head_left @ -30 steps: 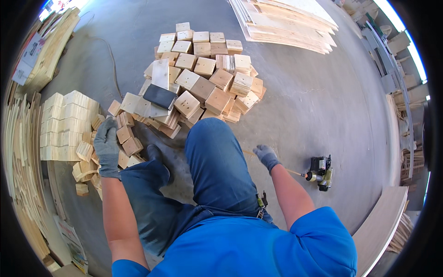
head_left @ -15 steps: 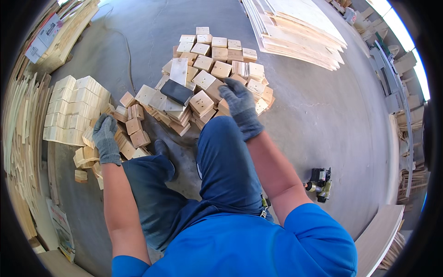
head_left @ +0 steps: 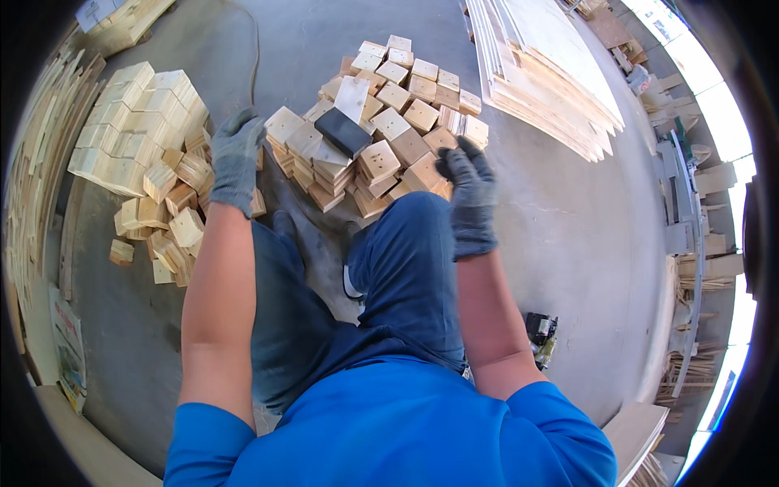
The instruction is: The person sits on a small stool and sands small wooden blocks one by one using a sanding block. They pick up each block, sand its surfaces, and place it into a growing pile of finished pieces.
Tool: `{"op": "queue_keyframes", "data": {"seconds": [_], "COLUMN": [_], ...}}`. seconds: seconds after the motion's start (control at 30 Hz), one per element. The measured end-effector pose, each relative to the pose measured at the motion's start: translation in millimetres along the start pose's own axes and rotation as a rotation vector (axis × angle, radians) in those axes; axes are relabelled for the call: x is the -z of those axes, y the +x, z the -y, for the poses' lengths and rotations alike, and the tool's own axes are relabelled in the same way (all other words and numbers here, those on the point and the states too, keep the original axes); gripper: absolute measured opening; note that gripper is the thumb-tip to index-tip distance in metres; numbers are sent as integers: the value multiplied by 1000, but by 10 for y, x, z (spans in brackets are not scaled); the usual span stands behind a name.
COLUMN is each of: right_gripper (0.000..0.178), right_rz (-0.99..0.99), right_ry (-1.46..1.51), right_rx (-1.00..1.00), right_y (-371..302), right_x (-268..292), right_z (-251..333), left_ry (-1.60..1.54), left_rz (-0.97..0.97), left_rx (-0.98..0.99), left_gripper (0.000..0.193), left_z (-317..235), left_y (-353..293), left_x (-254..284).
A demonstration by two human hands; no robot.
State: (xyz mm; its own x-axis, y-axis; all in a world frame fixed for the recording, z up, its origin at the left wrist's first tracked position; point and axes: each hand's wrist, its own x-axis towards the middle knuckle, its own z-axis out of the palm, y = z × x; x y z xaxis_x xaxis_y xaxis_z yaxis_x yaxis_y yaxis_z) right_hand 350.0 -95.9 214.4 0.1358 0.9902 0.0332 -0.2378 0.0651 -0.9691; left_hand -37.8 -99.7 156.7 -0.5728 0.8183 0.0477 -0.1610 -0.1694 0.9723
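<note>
Stacks of pale square wooden blocks [head_left: 130, 130] sit at our far left on the concrete floor [head_left: 560, 235], with looser blocks tumbled in front of them. Our left hand [head_left: 235, 158], in a grey glove, hovers between that stack and the middle heap, fingers loosely spread and holding nothing. The central pile of blocks [head_left: 389, 122] lies just ahead of our knees, a dark flat block [head_left: 342, 131] resting on top of it. Our right hand [head_left: 469, 191], also gloved, reaches at the near right edge of this pile, fingers curled — we cannot tell whether it grips a block or only touches one. These blocks look stiff, light and dry, rough enough not to slip; we judge each is best pinched across two opposite flat faces. Farther right lie stacked plywood sheets [head_left: 544, 77], and a small power tool [head_left: 540, 337] rests on the floor by our right elbow.
</note>
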Motion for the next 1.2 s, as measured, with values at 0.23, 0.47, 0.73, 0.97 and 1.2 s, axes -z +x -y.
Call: {"op": "queue_keyframes", "data": {"seconds": [0.23, 0.47, 0.73, 0.97, 1.2], "right_gripper": [36, 37, 37, 36, 36], "right_rz": [-178, -394, -415, -375, -429], "right_ry": [-158, -317, -457, -487, -341], "right_rx": [246, 323, 345, 313, 179], "right_y": [-407, -1044, -1144, -783, -359], "right_x": [1019, 1680, 1693, 1692, 2448], "right_z": [881, 1458, 1543, 1354, 833], "left_ry": [183, 311, 369, 391, 764], "left_rz": [195, 344, 291, 217, 320], "left_rx": [-77, -169, -161, -157, -407], "left_gripper": [31, 39, 37, 37, 42], "left_z": [116, 142, 77, 96, 233], "left_y": [-200, -325, -300, -197, -225], "left_x": [-531, -767, -531, -237, -254]}}
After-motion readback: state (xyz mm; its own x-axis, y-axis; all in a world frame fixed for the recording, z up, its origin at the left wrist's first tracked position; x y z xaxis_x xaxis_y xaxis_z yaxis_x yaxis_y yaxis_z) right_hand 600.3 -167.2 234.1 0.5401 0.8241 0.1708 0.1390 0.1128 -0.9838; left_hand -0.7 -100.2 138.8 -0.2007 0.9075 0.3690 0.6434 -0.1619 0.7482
